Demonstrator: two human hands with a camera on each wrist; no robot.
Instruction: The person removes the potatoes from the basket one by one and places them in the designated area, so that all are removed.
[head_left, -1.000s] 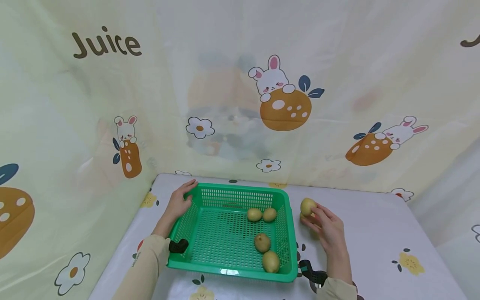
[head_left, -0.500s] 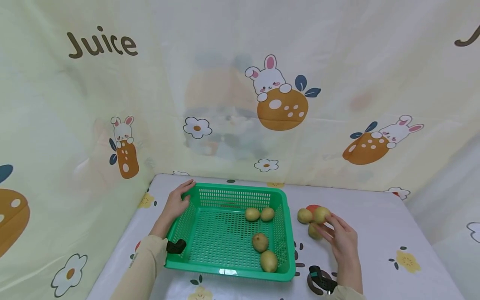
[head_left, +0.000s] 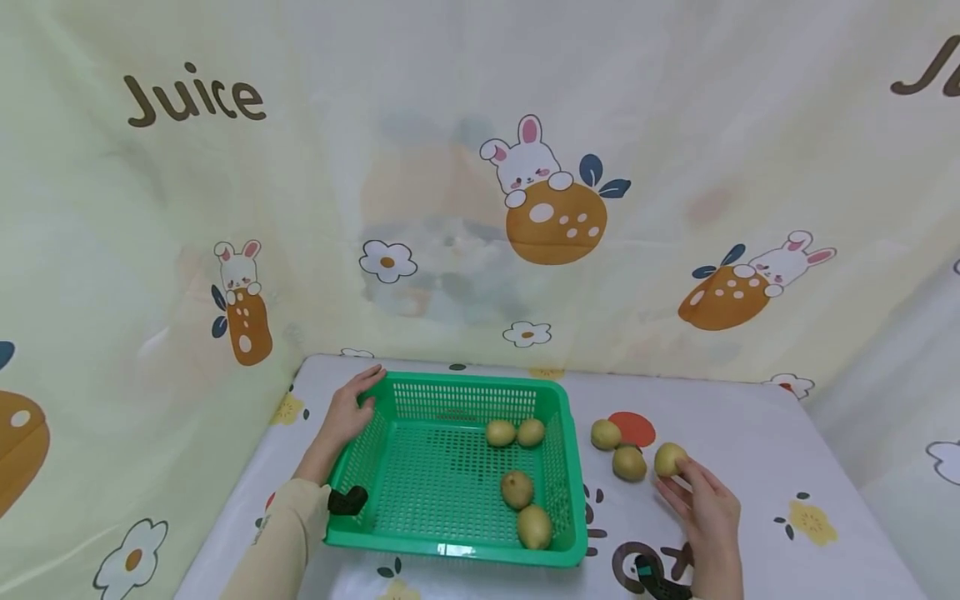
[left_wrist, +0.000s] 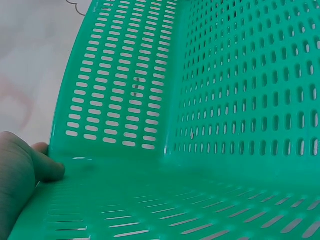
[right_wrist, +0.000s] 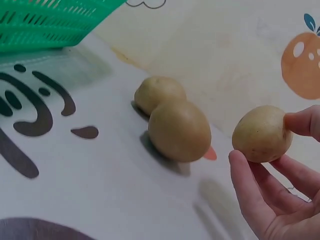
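Note:
A potato (head_left: 669,460) is pinched between the thumb and fingers of my right hand (head_left: 711,510), right of the basket. The right wrist view has this potato (right_wrist: 262,133) held apart from the tabletop, its shadow lower down. Just left of it, two more potatoes (head_left: 629,463) lie touching or nearly so on the table. My left hand (head_left: 349,413) grips the left rim of the green plastic basket (head_left: 450,547) near its far corner. In the left wrist view, part of that hand (left_wrist: 17,175) lies over the basket edge; its other fingers are hidden.
Several potatoes (head_left: 517,490) sit in the basket's right half. A patterned cloth (head_left: 757,467) covers the table, with printed flowers and a flat red spot. Patterned curtains (head_left: 435,167) stand behind and at both sides of the table.
My right hand has carried its potato rightward and nearer, away from the two on the table, which are now in full sight. The left hand stays on the basket.

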